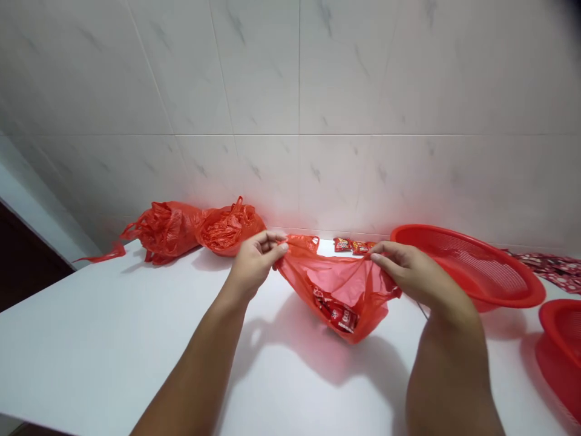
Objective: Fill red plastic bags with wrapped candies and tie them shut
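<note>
A red plastic bag hangs stretched between my hands over the white table, its mouth spread wide. Inside it lie small red printed packets, their lettering partly hidden by the bag's folds. On the left side, my left hand pinches the bag's upper edge between thumb and fingers. The opposite upper corner is gripped by my right hand in the same way. Whether the bag's bottom touches the table I cannot tell.
Two bundles of red plastic bags, one at the far left and one beside it, sit by the tiled wall. Small packets lie behind the held bag. A large red basket, another red basket and patterned cloth-like material occupy the right.
</note>
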`<state>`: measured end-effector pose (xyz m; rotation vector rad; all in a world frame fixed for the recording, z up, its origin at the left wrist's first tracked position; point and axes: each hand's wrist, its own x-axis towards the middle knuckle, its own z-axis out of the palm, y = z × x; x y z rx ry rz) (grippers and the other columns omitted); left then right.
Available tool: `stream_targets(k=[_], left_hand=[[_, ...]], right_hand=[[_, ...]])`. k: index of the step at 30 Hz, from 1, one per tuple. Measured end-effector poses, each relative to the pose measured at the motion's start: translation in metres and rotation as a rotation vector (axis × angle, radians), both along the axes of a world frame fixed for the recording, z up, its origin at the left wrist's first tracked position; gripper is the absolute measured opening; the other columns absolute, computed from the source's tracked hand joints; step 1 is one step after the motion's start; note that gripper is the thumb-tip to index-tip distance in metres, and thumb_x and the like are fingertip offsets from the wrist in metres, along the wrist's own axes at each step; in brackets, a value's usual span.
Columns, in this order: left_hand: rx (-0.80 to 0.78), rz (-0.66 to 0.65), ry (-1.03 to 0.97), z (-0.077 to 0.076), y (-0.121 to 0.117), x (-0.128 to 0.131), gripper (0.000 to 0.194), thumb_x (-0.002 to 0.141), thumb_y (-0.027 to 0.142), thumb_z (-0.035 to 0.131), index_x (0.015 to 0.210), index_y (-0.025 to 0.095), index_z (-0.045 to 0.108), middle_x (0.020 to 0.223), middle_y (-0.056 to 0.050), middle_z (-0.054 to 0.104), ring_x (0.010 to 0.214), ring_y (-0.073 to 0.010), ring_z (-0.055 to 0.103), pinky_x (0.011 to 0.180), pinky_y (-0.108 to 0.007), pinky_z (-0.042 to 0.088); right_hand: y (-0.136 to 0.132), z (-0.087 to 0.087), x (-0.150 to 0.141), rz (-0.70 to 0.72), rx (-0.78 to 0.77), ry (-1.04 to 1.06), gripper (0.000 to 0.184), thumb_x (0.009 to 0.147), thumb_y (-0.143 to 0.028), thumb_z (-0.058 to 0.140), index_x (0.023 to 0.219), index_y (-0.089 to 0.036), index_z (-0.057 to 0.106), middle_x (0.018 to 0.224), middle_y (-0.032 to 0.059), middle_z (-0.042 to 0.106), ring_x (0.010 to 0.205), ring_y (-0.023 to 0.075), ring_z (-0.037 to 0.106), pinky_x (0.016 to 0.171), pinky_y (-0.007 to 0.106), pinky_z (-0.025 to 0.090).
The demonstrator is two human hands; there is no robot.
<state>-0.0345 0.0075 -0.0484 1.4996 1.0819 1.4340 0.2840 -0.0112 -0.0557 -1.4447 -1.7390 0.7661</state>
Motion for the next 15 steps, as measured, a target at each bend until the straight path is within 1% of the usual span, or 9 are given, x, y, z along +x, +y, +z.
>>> stream_targets(k=[2, 4, 7, 8, 9, 10, 11, 13, 15], left_hand=[[0.081, 0.071, 0.016, 0.020, -0.004, 0.009, 0.028, 0.078, 0.036, 0.083, 0.095, 0.016, 0.072, 0.067, 0.002, 0.061, 0.060, -0.0126, 0.057, 0.058, -0.025, 0.048], [0.140, 0.185, 0.075, 0.029, -0.008, 0.014, 0.023, 0.081, 0.034, 0.080, 0.093, 0.017, 0.072, 0.073, 0.000, 0.065, 0.063, -0.0136, 0.060, 0.059, -0.025, 0.049], [0.232, 0.400, 0.193, 0.030, -0.008, 0.014, 0.012, 0.085, 0.030, 0.073, 0.089, 0.019, 0.070, 0.081, -0.001, 0.069, 0.068, -0.0139, 0.063, 0.063, -0.025, 0.050], [0.255, 0.459, 0.218, 0.028, -0.007, 0.013, 0.010, 0.086, 0.029, 0.071, 0.088, 0.020, 0.069, 0.084, -0.001, 0.070, 0.068, -0.0134, 0.063, 0.064, -0.025, 0.050], [0.266, 0.504, 0.235, 0.027, -0.005, 0.010, 0.008, 0.087, 0.028, 0.070, 0.088, 0.020, 0.067, 0.086, -0.001, 0.071, 0.067, -0.0128, 0.063, 0.064, -0.025, 0.049], [0.266, 0.537, 0.247, 0.025, -0.003, 0.008, 0.008, 0.088, 0.028, 0.069, 0.089, 0.021, 0.066, 0.088, 0.000, 0.071, 0.065, -0.0121, 0.062, 0.063, -0.025, 0.049], [0.259, 0.556, 0.256, 0.024, -0.001, 0.005, 0.008, 0.089, 0.028, 0.068, 0.090, 0.021, 0.065, 0.089, 0.000, 0.071, 0.063, -0.0116, 0.062, 0.062, -0.025, 0.049], [0.243, 0.561, 0.262, 0.024, 0.001, -0.001, 0.008, 0.089, 0.028, 0.068, 0.090, 0.022, 0.063, 0.089, 0.000, 0.070, 0.062, -0.0119, 0.062, 0.062, -0.026, 0.049], [0.251, 0.535, 0.232, 0.025, 0.000, -0.003, 0.009, 0.089, 0.028, 0.069, 0.090, 0.022, 0.062, 0.085, 0.000, 0.070, 0.067, -0.0140, 0.065, 0.064, -0.026, 0.050]], right_hand=[[-0.004, 0.005, -0.004, -0.052, -0.038, -0.093, 0.034, 0.095, -0.054, 0.061, 0.103, -0.023, 0.075, 0.064, -0.0020, 0.058, 0.054, 0.0140, 0.050, 0.050, 0.025, 0.037], [-0.007, 0.009, -0.003, -0.054, -0.109, -0.157, 0.032, 0.088, -0.050, 0.071, 0.105, -0.024, 0.077, 0.066, -0.0023, 0.058, 0.055, 0.0142, 0.052, 0.050, 0.025, 0.037], [-0.005, 0.007, 0.006, -0.033, -0.222, -0.208, 0.036, 0.075, -0.038, 0.081, 0.108, -0.024, 0.078, 0.075, -0.0006, 0.065, 0.066, 0.0175, 0.062, 0.056, 0.026, 0.043], [-0.002, 0.004, 0.010, -0.043, -0.238, -0.242, 0.031, 0.073, -0.033, 0.080, 0.103, -0.023, 0.078, 0.076, -0.0001, 0.066, 0.069, 0.0181, 0.063, 0.058, 0.027, 0.044], [0.001, 0.001, 0.014, -0.063, -0.245, -0.289, 0.021, 0.073, -0.028, 0.078, 0.093, -0.022, 0.077, 0.075, -0.0001, 0.065, 0.068, 0.0178, 0.062, 0.058, 0.027, 0.042], [0.004, -0.003, 0.018, -0.088, -0.250, -0.342, 0.009, 0.073, -0.025, 0.074, 0.081, -0.022, 0.074, 0.071, -0.0005, 0.063, 0.066, 0.0169, 0.059, 0.056, 0.027, 0.039], [0.006, -0.006, 0.022, -0.112, -0.257, -0.394, 0.004, 0.072, -0.023, 0.071, 0.071, -0.021, 0.068, 0.067, -0.0010, 0.060, 0.062, 0.0159, 0.055, 0.054, 0.028, 0.035], [0.008, -0.009, 0.028, -0.153, -0.273, -0.445, 0.019, 0.073, -0.024, 0.068, 0.058, -0.021, 0.057, 0.060, -0.0015, 0.052, 0.057, 0.0145, 0.047, 0.052, 0.029, 0.029], [0.003, -0.007, 0.031, -0.127, -0.252, -0.351, 0.026, 0.078, -0.030, 0.068, 0.058, -0.021, 0.054, 0.061, -0.0012, 0.051, 0.057, 0.0147, 0.046, 0.053, 0.028, 0.032]])
